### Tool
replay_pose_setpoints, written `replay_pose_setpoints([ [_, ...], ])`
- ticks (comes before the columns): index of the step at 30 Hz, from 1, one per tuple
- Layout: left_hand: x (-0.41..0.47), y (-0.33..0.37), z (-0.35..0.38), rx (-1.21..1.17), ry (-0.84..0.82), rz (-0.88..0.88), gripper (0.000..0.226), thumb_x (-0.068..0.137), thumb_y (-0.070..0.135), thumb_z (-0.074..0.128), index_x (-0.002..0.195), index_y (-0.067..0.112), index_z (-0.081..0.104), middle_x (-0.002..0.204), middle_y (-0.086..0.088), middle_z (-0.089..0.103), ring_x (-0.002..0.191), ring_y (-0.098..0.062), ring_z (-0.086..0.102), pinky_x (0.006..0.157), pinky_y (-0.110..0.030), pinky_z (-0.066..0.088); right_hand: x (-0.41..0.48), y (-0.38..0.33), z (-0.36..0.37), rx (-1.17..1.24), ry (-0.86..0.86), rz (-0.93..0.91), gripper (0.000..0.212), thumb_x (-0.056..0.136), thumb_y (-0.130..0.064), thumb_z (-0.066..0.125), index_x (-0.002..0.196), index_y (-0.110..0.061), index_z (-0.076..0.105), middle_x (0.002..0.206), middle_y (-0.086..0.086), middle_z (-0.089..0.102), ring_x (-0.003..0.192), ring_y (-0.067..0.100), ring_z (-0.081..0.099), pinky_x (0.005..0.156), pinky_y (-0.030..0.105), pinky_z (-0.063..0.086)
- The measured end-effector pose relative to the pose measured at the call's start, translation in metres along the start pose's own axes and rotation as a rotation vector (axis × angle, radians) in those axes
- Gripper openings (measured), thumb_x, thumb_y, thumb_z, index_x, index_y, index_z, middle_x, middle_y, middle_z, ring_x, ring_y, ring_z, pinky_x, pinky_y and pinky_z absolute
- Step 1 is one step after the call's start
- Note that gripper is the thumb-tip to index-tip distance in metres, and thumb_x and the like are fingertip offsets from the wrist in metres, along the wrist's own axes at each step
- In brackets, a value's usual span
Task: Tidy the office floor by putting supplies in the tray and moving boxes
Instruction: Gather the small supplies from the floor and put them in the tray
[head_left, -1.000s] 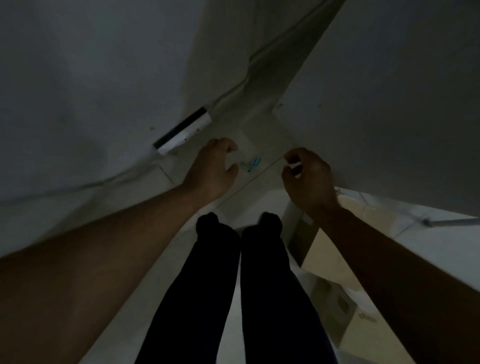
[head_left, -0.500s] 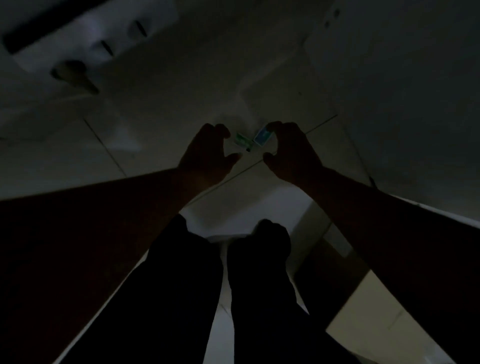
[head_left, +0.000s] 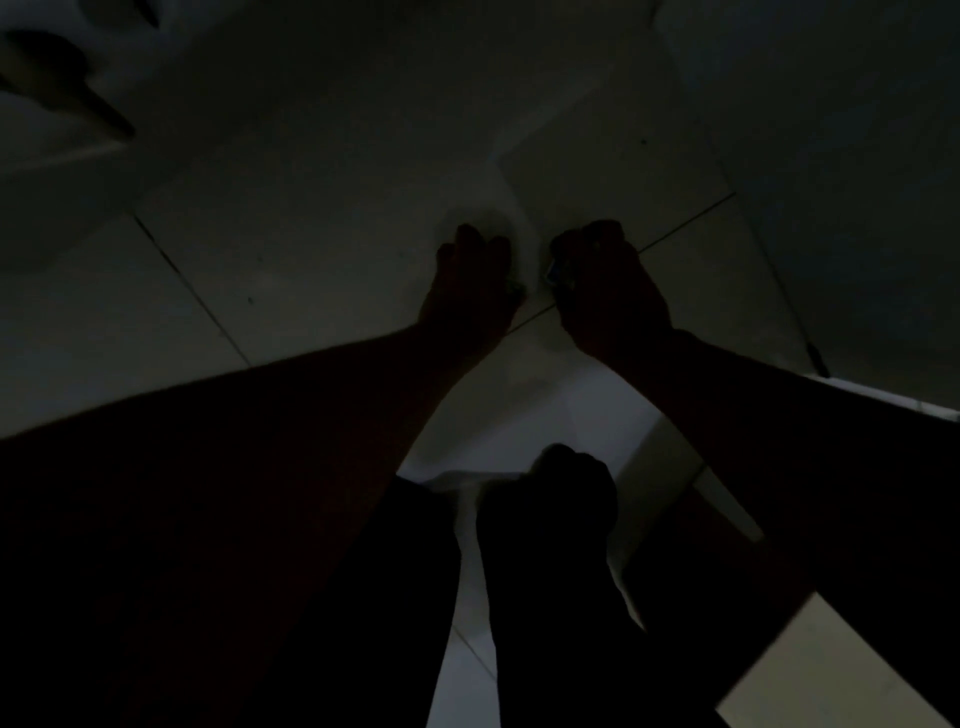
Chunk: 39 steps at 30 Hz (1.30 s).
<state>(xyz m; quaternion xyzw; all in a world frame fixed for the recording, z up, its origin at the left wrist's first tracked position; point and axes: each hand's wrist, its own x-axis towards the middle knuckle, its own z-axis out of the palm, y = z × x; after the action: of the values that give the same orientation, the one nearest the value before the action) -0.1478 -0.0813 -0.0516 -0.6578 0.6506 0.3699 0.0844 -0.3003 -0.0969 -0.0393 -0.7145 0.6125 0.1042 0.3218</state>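
Observation:
The view is very dark. My left hand (head_left: 470, 283) is down on the tiled floor (head_left: 311, 249), fingers curled, and it pinches a small greenish supply (head_left: 514, 287) at the thumb. My right hand (head_left: 605, 283) is beside it, a short gap away, with its fingers curled round a small blue supply (head_left: 555, 273). Most of both items is hidden by the fingers. No tray shows in this frame.
A wall or cabinet face (head_left: 831, 182) rises close on the right. A pale object with a dark opening (head_left: 62, 88) sits at the far left. My dark trouser legs (head_left: 545, 571) fill the bottom, with a light cardboard box (head_left: 831, 670) at the lower right.
I have bent lower and both hands have dropped to the floor. They closed over the green and blue items that lay between them, and the view has darkened.

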Motion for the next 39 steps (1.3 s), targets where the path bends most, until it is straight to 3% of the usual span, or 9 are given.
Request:
replay_pose_setpoints([
  [4, -0.009, -0.005, -0.005, -0.007, 0.008, -0.013, 0.047, 0.089, 0.026, 0.055, 0.131, 0.007, 0.048, 0.132, -0.02, 0.043, 0.118, -0.039, 0.043, 0.098, -0.041, 0.036, -0.011, -0.009, -0.009, 0.069, 0.0, 0.104, 0.062, 0.093, -0.03, 0.056, 0.147, -0.013, 0.031, 0.139, 0.02, 0.037, 0.117, 0.034, 0.048, 0.092, 0.036, 0.044],
  [9, -0.032, -0.018, -0.017, -0.13, -0.098, -0.023, 0.038, 0.089, 0.023, 0.061, 0.117, -0.002, 0.057, 0.124, -0.019, 0.056, 0.116, -0.031, 0.05, 0.106, -0.032, 0.032, -0.036, -0.023, -0.023, 0.231, 0.073, 0.139, 0.059, 0.089, -0.025, 0.064, 0.14, -0.009, 0.039, 0.132, 0.019, 0.043, 0.111, 0.032, 0.052, 0.082, 0.026, 0.041],
  [12, -0.055, -0.015, -0.039, -0.357, -0.001, -0.07, 0.028, 0.087, 0.026, 0.066, 0.107, 0.007, 0.062, 0.088, -0.005, 0.062, 0.079, -0.015, 0.058, 0.076, -0.017, 0.045, -0.057, -0.036, -0.034, 0.307, 0.086, 0.14, 0.058, 0.087, -0.023, 0.066, 0.138, -0.009, 0.042, 0.13, 0.019, 0.043, 0.108, 0.032, 0.053, 0.087, 0.03, 0.046],
  [14, -0.071, -0.006, -0.061, -0.425, 0.011, -0.07, 0.024, 0.088, 0.029, 0.065, 0.106, 0.013, 0.063, 0.071, 0.003, 0.056, 0.06, -0.002, 0.048, 0.053, -0.007, 0.038, -0.071, -0.046, -0.044, 0.389, 0.087, 0.147, 0.059, 0.086, -0.019, 0.068, 0.137, -0.007, 0.042, 0.13, 0.02, 0.042, 0.108, 0.032, 0.054, 0.094, 0.036, 0.049],
  [20, -0.119, 0.022, -0.144, -0.776, 0.046, -0.137, 0.022, 0.09, 0.021, 0.063, 0.11, 0.016, 0.059, 0.083, 0.001, 0.06, 0.069, -0.014, 0.061, 0.064, -0.029, 0.057, -0.114, -0.081, -0.101, 0.595, 0.103, 0.21, 0.063, 0.078, -0.009, 0.075, 0.134, -0.01, 0.047, 0.129, 0.019, 0.038, 0.106, 0.031, 0.057, 0.09, 0.021, 0.045],
  [29, -0.217, 0.087, -0.28, -1.271, 0.074, -0.199, 0.011, 0.089, 0.013, 0.065, 0.092, 0.022, 0.061, 0.095, -0.008, 0.064, 0.084, -0.016, 0.065, 0.065, -0.023, 0.057, -0.201, -0.165, -0.242, 0.776, 0.254, 0.172, 0.06, 0.073, -0.008, 0.077, 0.129, -0.013, 0.054, 0.123, 0.016, 0.048, 0.09, 0.025, 0.064, 0.086, 0.024, 0.05],
  [32, -0.254, 0.109, -0.324, -1.348, 0.066, -0.187, 0.019, 0.086, 0.006, 0.066, 0.096, 0.021, 0.06, 0.099, -0.012, 0.064, 0.084, -0.017, 0.066, 0.068, -0.024, 0.058, -0.234, -0.188, -0.291, 0.789, 0.311, 0.152, 0.054, 0.073, -0.012, 0.077, 0.121, -0.02, 0.056, 0.119, 0.008, 0.051, 0.08, 0.013, 0.066, 0.079, 0.029, 0.056],
  [35, -0.292, 0.127, -0.37, -1.381, 0.061, -0.175, 0.025, 0.086, 0.0, 0.064, 0.099, 0.021, 0.058, 0.101, -0.008, 0.064, 0.086, -0.016, 0.065, 0.071, -0.025, 0.059, -0.266, -0.208, -0.338, 0.809, 0.346, 0.164, 0.052, 0.075, -0.016, 0.077, 0.12, -0.029, 0.053, 0.117, -0.009, 0.044, 0.077, -0.004, 0.06, 0.063, 0.009, 0.051],
  [39, -0.34, 0.152, -0.432, -1.325, 0.046, -0.147, 0.031, 0.086, 0.002, 0.065, 0.113, 0.015, 0.056, 0.107, -0.006, 0.063, 0.093, -0.017, 0.065, 0.069, -0.025, 0.058, -0.317, -0.228, -0.401, 0.8, 0.406, 0.158, 0.049, 0.079, -0.018, 0.073, 0.121, -0.03, 0.051, 0.122, -0.009, 0.043, 0.087, -0.001, 0.057, 0.067, 0.014, 0.051],
])
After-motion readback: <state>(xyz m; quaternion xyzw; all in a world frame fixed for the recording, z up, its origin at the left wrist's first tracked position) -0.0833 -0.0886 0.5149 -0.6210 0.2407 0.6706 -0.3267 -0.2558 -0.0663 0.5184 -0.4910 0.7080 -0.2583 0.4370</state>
